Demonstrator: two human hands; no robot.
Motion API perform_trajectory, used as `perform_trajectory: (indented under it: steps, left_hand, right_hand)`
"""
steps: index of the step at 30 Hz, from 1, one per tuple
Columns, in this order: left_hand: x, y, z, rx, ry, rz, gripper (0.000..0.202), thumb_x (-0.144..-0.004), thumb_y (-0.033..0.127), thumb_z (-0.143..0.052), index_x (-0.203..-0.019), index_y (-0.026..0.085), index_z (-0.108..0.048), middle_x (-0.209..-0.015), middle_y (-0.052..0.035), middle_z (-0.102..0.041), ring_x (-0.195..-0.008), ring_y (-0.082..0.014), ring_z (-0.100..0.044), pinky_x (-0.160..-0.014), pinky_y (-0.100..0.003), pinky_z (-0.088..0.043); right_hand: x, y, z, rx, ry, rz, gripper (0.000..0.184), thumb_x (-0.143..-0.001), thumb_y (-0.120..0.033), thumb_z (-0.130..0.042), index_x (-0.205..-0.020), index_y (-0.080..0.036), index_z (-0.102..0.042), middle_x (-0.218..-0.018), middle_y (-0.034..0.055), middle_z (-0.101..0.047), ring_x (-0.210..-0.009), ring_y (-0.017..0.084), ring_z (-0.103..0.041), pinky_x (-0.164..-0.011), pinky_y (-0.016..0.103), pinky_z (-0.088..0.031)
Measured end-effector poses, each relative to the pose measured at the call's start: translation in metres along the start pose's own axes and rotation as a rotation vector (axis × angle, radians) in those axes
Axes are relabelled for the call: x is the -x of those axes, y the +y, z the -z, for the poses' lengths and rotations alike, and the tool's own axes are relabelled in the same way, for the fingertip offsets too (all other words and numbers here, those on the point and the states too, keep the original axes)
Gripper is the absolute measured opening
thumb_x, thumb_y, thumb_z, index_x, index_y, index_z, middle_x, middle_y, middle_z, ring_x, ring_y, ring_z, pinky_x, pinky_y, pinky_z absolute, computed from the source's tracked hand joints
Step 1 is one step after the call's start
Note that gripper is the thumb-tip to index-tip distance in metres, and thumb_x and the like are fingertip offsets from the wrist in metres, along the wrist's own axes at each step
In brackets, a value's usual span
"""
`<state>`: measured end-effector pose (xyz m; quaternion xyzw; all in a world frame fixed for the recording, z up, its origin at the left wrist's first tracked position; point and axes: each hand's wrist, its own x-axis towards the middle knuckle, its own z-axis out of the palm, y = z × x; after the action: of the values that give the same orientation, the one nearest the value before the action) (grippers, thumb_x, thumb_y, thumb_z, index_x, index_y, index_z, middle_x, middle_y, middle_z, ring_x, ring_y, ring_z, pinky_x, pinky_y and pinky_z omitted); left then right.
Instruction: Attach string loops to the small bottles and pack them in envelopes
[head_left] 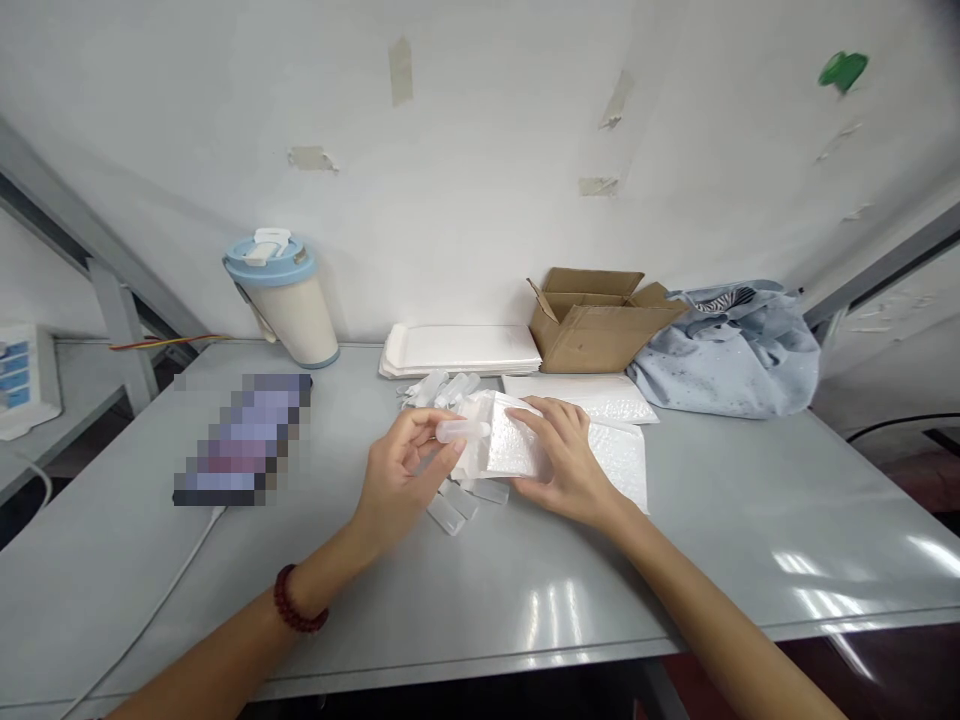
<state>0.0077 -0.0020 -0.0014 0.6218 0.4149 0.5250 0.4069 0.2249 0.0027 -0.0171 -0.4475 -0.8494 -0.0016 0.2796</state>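
My left hand pinches a small clear plastic tube between thumb and fingers. The tube's far end lies at the open mouth of a white bubble mailer. Around that mailer my right hand is closed, thumb below and fingers on top. Several more clear tubes lie on the table under and in front of the mailer, and others sit just behind it. More white bubble mailers lie flat beneath and beyond my right hand.
A stack of flat white mailers and an open cardboard box stand against the wall. To their right slumps a grey-blue cloth bag. At left are a cream tumbler and a pixelated phone with a white cable on the grey table.
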Motion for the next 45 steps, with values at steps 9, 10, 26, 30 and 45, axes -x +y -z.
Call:
perform_trajectory:
  steps: [9, 10, 26, 30, 45]
  left_hand:
    - [-0.005, -0.011, 0.002, -0.512, 0.113, -0.223, 0.02, -0.085, 0.027, -0.06, -0.102, 0.024, -0.07, -0.112, -0.0065, -0.061, -0.108, -0.0233, -0.048, -0.084, -0.038, -0.049]
    - [-0.004, -0.012, 0.002, -0.506, 0.091, -0.238, 0.021, -0.086, 0.027, -0.059, -0.103, 0.024, -0.069, -0.115, -0.0067, -0.061, -0.111, -0.024, -0.046, -0.088, -0.039, -0.048]
    - [-0.011, -0.003, 0.004, 0.294, -0.375, 0.601, 0.033, -0.067, 0.031, -0.075, -0.094, 0.016, -0.064, -0.084, -0.0015, -0.067, -0.074, -0.0157, -0.061, -0.064, -0.025, -0.048]
    - [-0.009, -0.003, 0.003, 0.127, -0.371, 0.564, 0.02, -0.066, 0.028, -0.072, -0.079, 0.016, -0.062, -0.064, 0.0046, -0.055, -0.058, -0.0107, -0.05, -0.052, -0.02, -0.039]
    - [-0.009, 0.001, 0.003, -0.098, -0.132, 0.46, 0.022, -0.07, 0.03, -0.062, -0.059, 0.017, -0.048, -0.051, 0.0074, -0.041, -0.047, -0.0074, -0.036, -0.043, -0.018, -0.028]
  right_hand:
    - [0.0, 0.002, -0.004, -0.071, 0.062, -0.054, 0.08, -0.067, -0.033, -0.066, -0.134, -0.02, -0.026, -0.124, 0.0138, -0.046, -0.111, 0.032, -0.042, -0.094, 0.048, -0.029]
    - [0.0, 0.001, -0.004, -0.074, 0.065, -0.051, 0.08, -0.067, -0.032, -0.066, -0.134, -0.02, -0.026, -0.124, 0.0136, -0.046, -0.111, 0.032, -0.042, -0.094, 0.048, -0.029]
    - [0.002, -0.015, -0.003, -0.153, 0.087, 0.14, 0.07, -0.067, -0.027, -0.06, -0.13, -0.02, -0.031, -0.12, 0.0136, -0.045, -0.109, 0.032, -0.043, -0.088, 0.048, -0.034]
    - [0.002, -0.019, -0.002, -0.135, 0.106, 0.214, 0.061, -0.071, -0.028, -0.058, -0.127, -0.019, -0.036, -0.117, 0.0136, -0.047, -0.105, 0.03, -0.046, -0.084, 0.046, -0.035]
    - [0.002, -0.018, 0.002, 0.304, 0.205, 0.307, 0.052, -0.076, -0.011, -0.055, -0.125, -0.02, -0.042, -0.114, 0.0146, -0.048, -0.105, 0.029, -0.045, -0.091, 0.051, -0.035]
